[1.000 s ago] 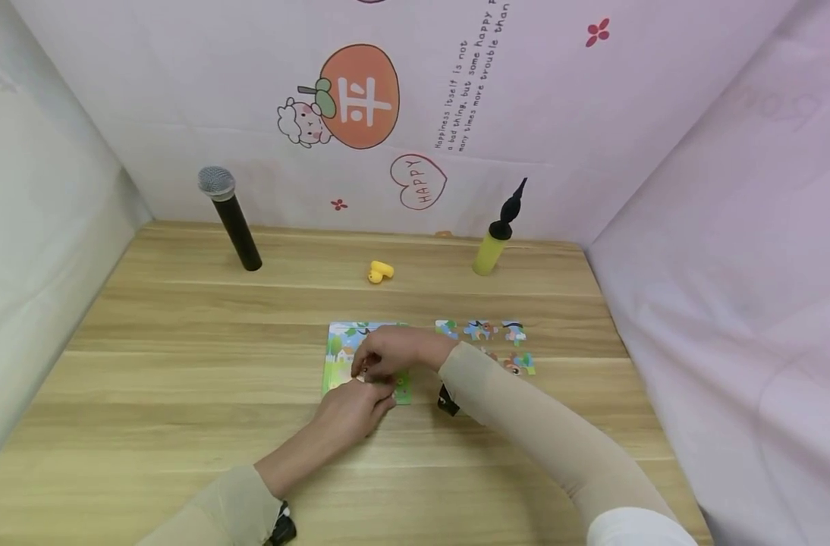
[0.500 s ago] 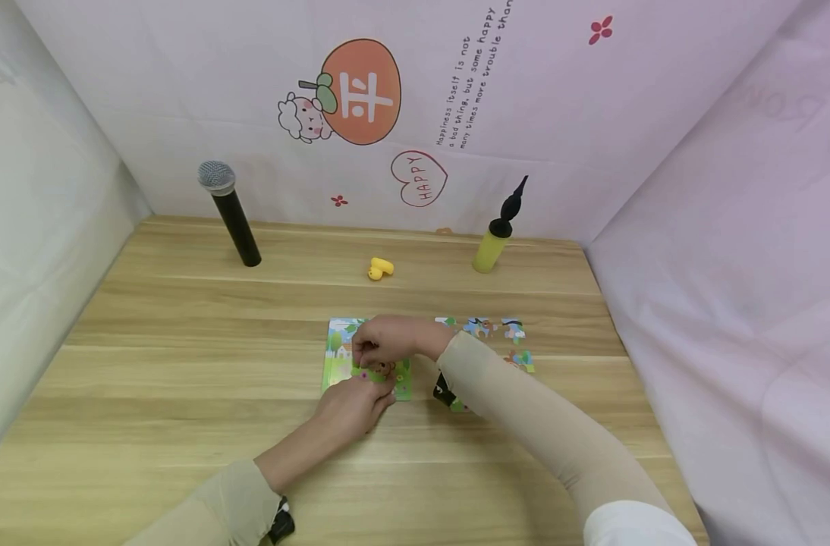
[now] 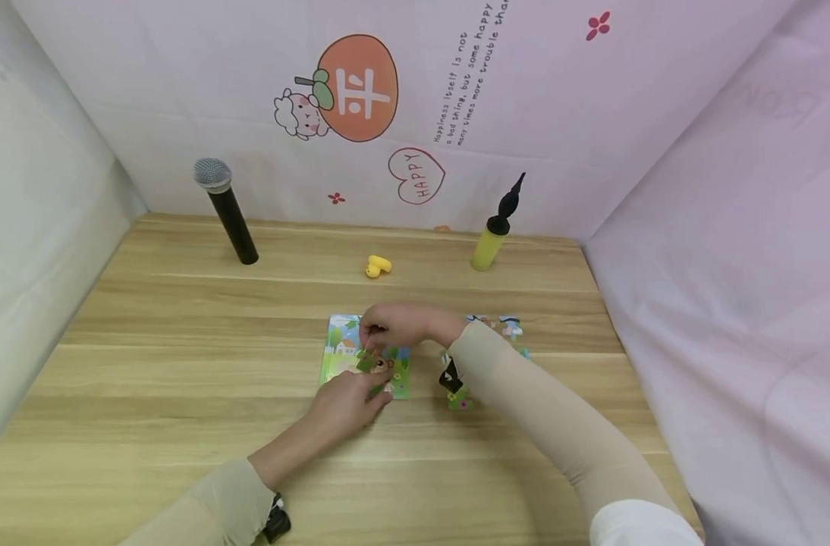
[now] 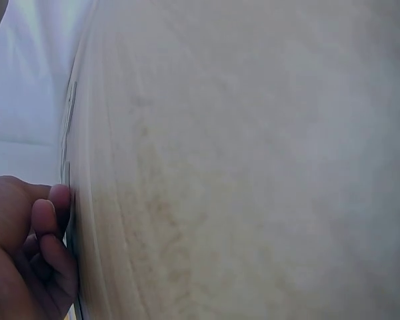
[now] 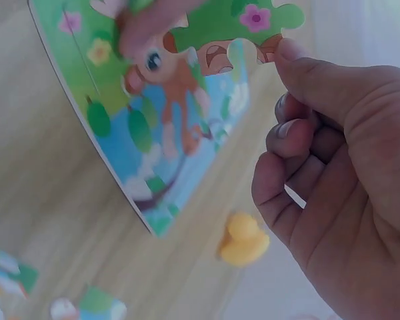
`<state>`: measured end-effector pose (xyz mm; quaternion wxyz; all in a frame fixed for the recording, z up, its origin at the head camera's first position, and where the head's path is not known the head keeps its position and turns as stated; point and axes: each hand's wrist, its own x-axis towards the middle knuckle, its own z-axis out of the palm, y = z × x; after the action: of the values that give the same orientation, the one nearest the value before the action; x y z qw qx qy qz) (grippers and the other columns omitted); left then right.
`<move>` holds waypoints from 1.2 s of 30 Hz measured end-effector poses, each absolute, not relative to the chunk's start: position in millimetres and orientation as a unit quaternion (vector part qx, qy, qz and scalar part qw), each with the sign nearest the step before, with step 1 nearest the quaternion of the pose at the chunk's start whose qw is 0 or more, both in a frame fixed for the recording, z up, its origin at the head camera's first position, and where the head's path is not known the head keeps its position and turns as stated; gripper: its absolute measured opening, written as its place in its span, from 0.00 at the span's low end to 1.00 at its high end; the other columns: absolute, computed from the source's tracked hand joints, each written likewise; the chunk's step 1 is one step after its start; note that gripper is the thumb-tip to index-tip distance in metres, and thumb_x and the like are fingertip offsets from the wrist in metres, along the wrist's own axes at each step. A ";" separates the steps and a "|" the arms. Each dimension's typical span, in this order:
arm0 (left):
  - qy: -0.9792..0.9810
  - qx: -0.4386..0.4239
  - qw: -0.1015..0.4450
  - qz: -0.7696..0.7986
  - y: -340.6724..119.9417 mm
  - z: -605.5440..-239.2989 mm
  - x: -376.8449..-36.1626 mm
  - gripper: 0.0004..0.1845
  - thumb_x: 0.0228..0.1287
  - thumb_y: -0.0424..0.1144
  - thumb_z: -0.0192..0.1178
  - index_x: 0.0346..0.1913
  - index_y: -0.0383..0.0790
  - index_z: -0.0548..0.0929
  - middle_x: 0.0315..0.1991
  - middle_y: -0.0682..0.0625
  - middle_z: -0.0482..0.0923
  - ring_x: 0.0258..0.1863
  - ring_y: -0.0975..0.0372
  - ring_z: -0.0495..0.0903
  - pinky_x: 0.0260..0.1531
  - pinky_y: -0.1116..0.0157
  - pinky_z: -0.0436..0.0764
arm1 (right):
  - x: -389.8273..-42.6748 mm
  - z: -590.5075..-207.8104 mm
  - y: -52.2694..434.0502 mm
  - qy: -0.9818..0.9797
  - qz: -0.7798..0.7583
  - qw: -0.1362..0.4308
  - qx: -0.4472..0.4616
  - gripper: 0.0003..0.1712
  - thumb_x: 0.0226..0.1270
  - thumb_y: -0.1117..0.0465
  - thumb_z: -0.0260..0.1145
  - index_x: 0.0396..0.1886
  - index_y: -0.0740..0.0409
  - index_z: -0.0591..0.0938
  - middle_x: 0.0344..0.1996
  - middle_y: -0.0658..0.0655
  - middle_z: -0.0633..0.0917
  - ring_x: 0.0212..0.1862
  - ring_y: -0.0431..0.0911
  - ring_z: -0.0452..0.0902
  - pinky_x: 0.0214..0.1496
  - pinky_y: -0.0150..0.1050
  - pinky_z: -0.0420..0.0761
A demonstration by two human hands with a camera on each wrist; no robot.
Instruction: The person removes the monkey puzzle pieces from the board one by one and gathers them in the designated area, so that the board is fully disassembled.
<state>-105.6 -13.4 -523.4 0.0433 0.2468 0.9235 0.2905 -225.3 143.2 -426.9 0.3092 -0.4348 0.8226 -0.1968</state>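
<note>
On the table lies a picture puzzle board (image 3: 329, 368) with a cartoon animal, flowers and a small house. My right hand (image 3: 401, 324) is over its far part, thumb and finger pinching a puzzle piece (image 5: 277, 17). The piece is green with a pink flower and some brown, and is tilted up in the head view. My left hand (image 3: 343, 402) lies at the board's near edge, its index finger reaching onto the picture and the thumb close to the edge. In the right wrist view, a blurred finger (image 5: 150, 30) crosses the picture.
Loose puzzle pieces (image 3: 460, 400) lie right of the board, partly hidden under my right forearm. Farther back are a small yellow duck (image 3: 378, 265), a standing microphone (image 3: 232, 220) and a yellow-and-black hand pump (image 3: 488, 246). Printed cloth (image 3: 251, 76) encloses the table.
My right hand has risen from the board's middle toward its far side, and a green piece now shows under its fingers. My left index finger has stretched further onto the picture.
</note>
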 end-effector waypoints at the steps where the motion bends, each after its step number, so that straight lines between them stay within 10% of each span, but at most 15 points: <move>1: 0.921 0.244 0.047 0.300 -13.7 -523.9 -106.2 0.20 0.69 0.47 0.67 0.61 0.47 0.86 0.41 0.49 0.88 0.11 0.67 0.63 0.12 0.65 0.63 | -226.9 -423.9 147.3 0.824 -0.197 0.302 -0.438 0.06 0.78 0.64 0.61 0.40 0.58 0.84 0.36 0.50 0.82 0.36 0.39 0.75 0.41 0.32 0.75; 10: 0.909 0.217 0.082 0.345 -16.5 -523.4 -108.7 0.21 0.66 0.47 0.70 0.60 0.48 0.86 0.06 0.63 0.64 0.08 0.71 0.59 0.12 0.67 0.62 | -225.4 -387.1 209.0 0.859 -0.117 0.291 -0.405 0.11 0.77 0.65 0.61 0.32 0.54 0.83 0.28 0.48 0.79 0.30 0.40 0.70 0.37 0.37 0.73; 19: 0.911 0.210 0.094 0.343 -16.9 -521.0 -107.0 0.22 0.66 0.48 0.70 0.61 0.49 0.86 0.07 0.60 0.62 0.08 0.70 0.58 0.11 0.69 0.60 | -196.5 -385.8 268.5 0.861 -0.007 0.409 -0.302 0.21 0.70 0.71 0.61 0.16 0.53 0.72 0.15 0.45 0.67 0.19 0.38 0.58 0.26 0.35 0.61; 31: 0.912 0.204 0.093 0.344 -17.0 -520.4 -107.9 0.21 0.66 0.48 0.70 0.61 0.50 0.86 0.07 0.61 0.60 0.08 0.70 0.57 0.11 0.69 0.58 | -175.9 -417.0 274.1 0.861 0.105 0.402 -0.295 0.27 0.58 0.77 0.58 0.11 0.48 0.60 0.11 0.46 0.55 0.18 0.40 0.46 0.24 0.37 0.53; 36: 0.913 0.207 0.089 0.340 -16.5 -519.5 -107.9 0.21 0.66 0.48 0.70 0.60 0.49 0.86 0.08 0.61 0.61 0.09 0.70 0.57 0.11 0.69 0.58 | -175.4 -426.4 266.7 0.857 0.087 0.417 -0.291 0.21 0.59 0.80 0.61 0.12 0.55 0.76 0.08 0.44 0.65 0.16 0.39 0.50 0.21 0.35 0.54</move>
<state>-107.9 -16.5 -519.5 0.0890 0.2070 0.9129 0.3404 -175.4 266.7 -426.4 0.4166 -0.2911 0.8568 0.0872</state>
